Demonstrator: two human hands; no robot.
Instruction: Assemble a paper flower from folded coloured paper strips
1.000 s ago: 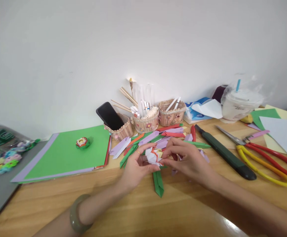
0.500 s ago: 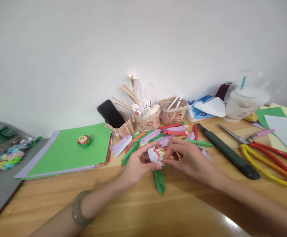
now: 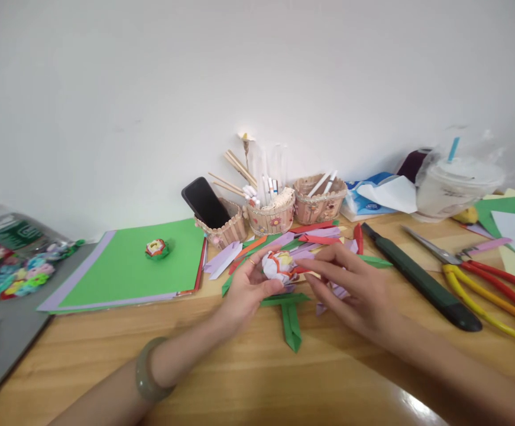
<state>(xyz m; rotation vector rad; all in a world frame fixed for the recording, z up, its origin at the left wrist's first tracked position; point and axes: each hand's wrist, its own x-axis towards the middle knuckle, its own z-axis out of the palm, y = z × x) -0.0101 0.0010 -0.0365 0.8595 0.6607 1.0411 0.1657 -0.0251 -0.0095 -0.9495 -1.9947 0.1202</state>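
Note:
My left hand (image 3: 249, 290) is closed around a small folded paper flower (image 3: 277, 267) with white outer petals, orange-red edges and a yellow middle. My right hand (image 3: 346, 284) is just to the right of it, thumb and fingers apart, with fingertips close to the petals; whether they touch cannot be made out. Under and behind both hands lies a pile of folded paper strips (image 3: 323, 232) in purple, red, orange and green. Two green folded strips (image 3: 291, 325) lie crossed on the table below the flower.
A finished-looking paper flower (image 3: 156, 248) sits on green paper sheets (image 3: 124, 266) at left. Behind stand baskets (image 3: 275, 218) with sticks and pens, one holding a phone (image 3: 206, 202). To the right are a dark green utility knife (image 3: 423, 281), scissors (image 3: 450, 260) and a lidded cup (image 3: 456, 186).
My right hand's fingers have loosened and spread away from the flower. The flower has turned in my left hand, its orange-edged petals facing more upward. The view has shifted slightly left.

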